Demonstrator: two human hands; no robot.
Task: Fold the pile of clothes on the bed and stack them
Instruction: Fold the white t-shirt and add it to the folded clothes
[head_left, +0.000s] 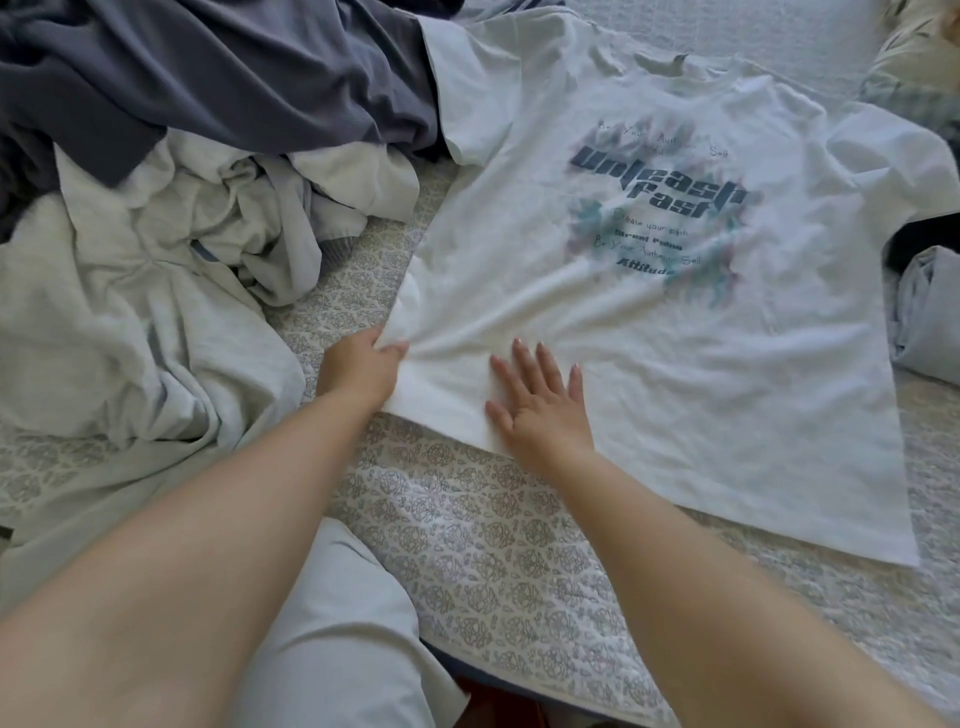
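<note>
Right hand: right hand (540, 405) lies flat, fingers spread, pressing the white T-shirt (597, 322) near its hem.
Left hand: left hand (363, 364) pinches the shirt's near-left side edge, bunching cloth into creases.
T-shirt: one, spread print-up on the quilted bed (493, 545), hem nearest, collar farthest; long axis runs away from the person.
Pile: unfolded clothes pile (156, 234) left of the shirt; count unclear.
</note>
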